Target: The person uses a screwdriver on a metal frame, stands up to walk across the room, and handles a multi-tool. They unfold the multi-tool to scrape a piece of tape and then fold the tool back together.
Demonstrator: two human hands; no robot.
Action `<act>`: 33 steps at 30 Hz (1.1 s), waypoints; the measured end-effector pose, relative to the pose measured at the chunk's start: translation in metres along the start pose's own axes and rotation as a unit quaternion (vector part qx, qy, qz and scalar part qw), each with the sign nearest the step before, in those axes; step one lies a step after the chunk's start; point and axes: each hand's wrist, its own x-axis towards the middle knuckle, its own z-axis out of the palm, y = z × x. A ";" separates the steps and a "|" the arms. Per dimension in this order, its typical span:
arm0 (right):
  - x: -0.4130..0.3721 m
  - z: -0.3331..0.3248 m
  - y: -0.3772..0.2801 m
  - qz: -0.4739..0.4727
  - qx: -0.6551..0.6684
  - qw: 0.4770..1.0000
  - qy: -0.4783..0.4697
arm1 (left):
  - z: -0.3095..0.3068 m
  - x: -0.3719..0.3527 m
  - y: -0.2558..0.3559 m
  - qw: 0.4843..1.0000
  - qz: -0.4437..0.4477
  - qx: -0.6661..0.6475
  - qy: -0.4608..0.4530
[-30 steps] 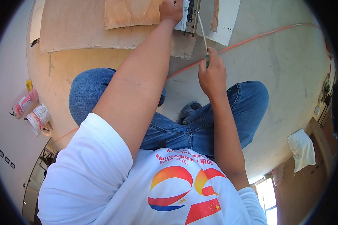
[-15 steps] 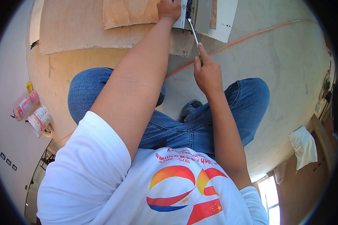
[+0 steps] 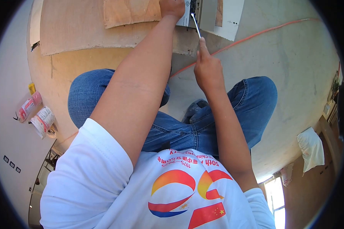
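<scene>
Curling its fingers, the left hand (image 3: 172, 8) is sitting at a white printed sheet (image 3: 185, 16); cannot tell its grip. Right of these fingers, the screwdriver (image 3: 196, 26) is pointing into a dark strip (image 3: 193, 7), the right hand's (image 3: 209, 72) fingers gripping its handle.

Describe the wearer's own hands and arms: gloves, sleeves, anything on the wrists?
Left hand and right hand: no gloves seen, though the frame's top edge cuts off part of the left. No watch or band visible on either wrist. Forearms uncovered; short, plain white sleeves end above the elbows.
</scene>
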 end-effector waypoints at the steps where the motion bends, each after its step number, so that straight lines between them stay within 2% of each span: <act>1: -0.003 0.005 0.003 0.002 -0.001 1.000 0.004 | -0.001 -0.002 0.001 1.000 -0.006 0.003 0.000; 3: 0.002 0.009 0.005 -0.002 -0.004 1.000 0.027 | 0.002 0.000 0.004 1.000 -0.003 -0.006 0.000; 6: -0.004 -0.003 -0.007 0.038 -0.019 0.998 -0.041 | -0.001 0.004 0.005 1.000 0.006 -0.020 0.007; 12: 0.020 0.002 -0.013 0.020 0.013 1.000 0.014 | 0.001 -0.003 0.010 0.999 0.013 -0.004 0.030; 15: 0.022 0.007 -0.011 0.027 0.019 0.999 0.005 | -0.002 -0.004 0.012 1.000 0.018 -0.015 0.015; 17: 0.025 0.004 -0.009 0.015 0.042 0.999 0.016 | -0.005 -0.001 0.009 1.000 -0.009 0.019 -0.018; 21: 0.032 0.008 -0.007 0.014 0.095 0.995 0.029 | -0.002 0.001 0.001 1.000 -0.003 0.024 -0.004; 24: 0.042 0.039 -0.003 -0.022 0.110 0.984 0.136 | 0.001 0.003 -0.002 0.999 -0.003 0.039 -0.011; 25: 0.052 0.041 0.004 -0.022 0.194 0.975 0.105 | 0.001 0.005 0.002 0.999 0.004 0.038 -0.001; 26: 0.058 0.041 0.014 -0.023 0.275 0.959 0.066 | 0.000 0.004 0.003 0.999 0.005 0.040 0.010; 28: 0.056 0.030 0.033 0.030 0.528 0.846 -0.069 | -0.002 0.002 -0.001 0.999 -0.011 0.050 0.001; 29: 0.058 0.014 0.042 0.074 0.676 0.717 -0.156 | -0.004 0.005 0.006 0.999 -0.014 0.053 -0.001; 30: 0.058 0.003 0.046 0.114 0.790 0.553 -0.238 | -0.007 0.002 0.011 0.998 -0.020 0.051 -0.008; 33: 0.046 -0.002 0.027 0.136 0.778 0.584 -0.185 | -0.011 0.000 0.029 0.999 -0.023 0.045 -0.017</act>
